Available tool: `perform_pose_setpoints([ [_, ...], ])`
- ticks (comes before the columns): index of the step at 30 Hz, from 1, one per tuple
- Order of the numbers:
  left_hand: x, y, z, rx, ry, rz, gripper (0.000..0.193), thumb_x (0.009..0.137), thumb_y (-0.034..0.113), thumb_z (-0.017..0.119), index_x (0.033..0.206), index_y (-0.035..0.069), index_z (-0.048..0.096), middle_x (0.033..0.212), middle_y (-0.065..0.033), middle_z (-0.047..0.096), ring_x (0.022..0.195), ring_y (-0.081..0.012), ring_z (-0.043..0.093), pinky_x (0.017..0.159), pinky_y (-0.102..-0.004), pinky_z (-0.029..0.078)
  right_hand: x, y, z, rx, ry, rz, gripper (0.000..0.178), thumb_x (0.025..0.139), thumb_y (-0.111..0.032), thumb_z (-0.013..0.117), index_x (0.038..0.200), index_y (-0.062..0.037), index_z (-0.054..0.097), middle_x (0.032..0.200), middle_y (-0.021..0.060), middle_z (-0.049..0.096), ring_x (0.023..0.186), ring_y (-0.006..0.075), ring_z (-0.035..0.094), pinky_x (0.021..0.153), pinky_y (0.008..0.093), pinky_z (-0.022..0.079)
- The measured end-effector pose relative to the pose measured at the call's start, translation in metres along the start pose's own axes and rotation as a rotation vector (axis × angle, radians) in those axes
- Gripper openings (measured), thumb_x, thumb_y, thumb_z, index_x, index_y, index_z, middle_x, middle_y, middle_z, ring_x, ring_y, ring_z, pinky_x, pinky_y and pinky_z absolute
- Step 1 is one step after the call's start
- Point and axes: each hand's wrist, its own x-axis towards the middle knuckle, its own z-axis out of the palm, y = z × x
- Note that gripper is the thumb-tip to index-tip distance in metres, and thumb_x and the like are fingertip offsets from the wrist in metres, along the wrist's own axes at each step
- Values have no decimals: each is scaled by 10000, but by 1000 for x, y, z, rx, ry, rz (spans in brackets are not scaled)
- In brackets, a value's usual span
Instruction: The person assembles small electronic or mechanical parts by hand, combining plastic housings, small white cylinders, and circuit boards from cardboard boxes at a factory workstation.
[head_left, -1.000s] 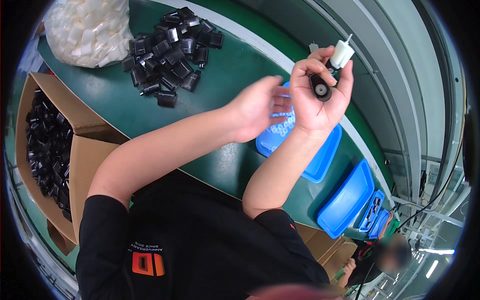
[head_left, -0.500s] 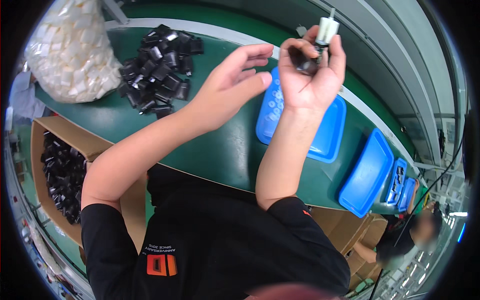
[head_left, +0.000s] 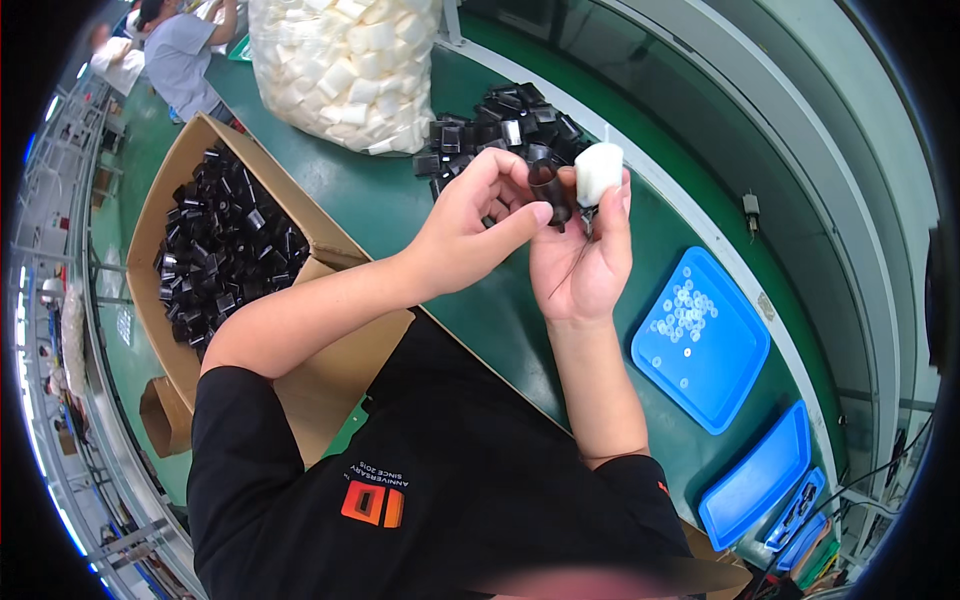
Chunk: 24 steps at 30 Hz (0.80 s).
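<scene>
My right hand [head_left: 590, 262] is upright above the green bench, its fingers closed on a white block-shaped part [head_left: 599, 170]. A thin pale stem sticks up from that part, and a dark, wire-like strand hangs below it across the palm. Just left of it is a hollow, dark translucent housing [head_left: 547, 186] with a rounded open end. My left hand [head_left: 475, 222] pinches this housing from the left, thumb in front. Its lower end meets my right fingers; whether they grip it too is hidden. Behind both hands lies a heap of black housings [head_left: 510, 118].
A clear bag of white parts [head_left: 345, 75] stands at the back left. Left of me, a cardboard box [head_left: 165, 215] holds many black housings. To the right are a blue tray [head_left: 725, 385] with small pale washers and more blue trays [head_left: 760, 480]. Another person [head_left: 180, 60] is far left.
My view has turned to the right. My left hand, empty and apart before, has come to my right hand and taken hold of the dark housing. The white part stays in my right hand.
</scene>
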Motion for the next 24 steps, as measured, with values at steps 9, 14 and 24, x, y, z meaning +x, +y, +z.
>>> perform_pose_setpoints([
  [9, -5, -3, -19, -82, 14, 37, 319, 925, 8, 595, 1185, 60, 417, 1147, -46, 532, 1037, -122, 572, 835, -270, 512, -3, 22, -9, -241, -100, -152, 317, 937, -97, 599, 1222, -86, 461, 1178, 160, 609, 1122, 303, 601, 1020, 424, 457],
  [14, -1, -8, -50, -227, -63, 92, 390, 876, -29, 608, 1219, 60, 443, 1135, -79, 536, 1010, -185, 623, 836, -319, 536, 8, -14, 1, -392, -157, -151, 329, 898, 31, 600, 1194, -19, 464, 1084, 190, 625, 831, 282, 695, 713, 377, 612],
  [24, 13, -12, -65, -462, -299, 84, 276, 845, -16, 659, 1096, 65, 581, 1177, -107, 527, 957, -214, 610, 788, -313, 502, -5, -55, 28, -1302, -441, -298, 325, 711, 29, 794, 999, -12, 651, 987, 102, 669, 882, 161, 659, 784, 279, 529],
])
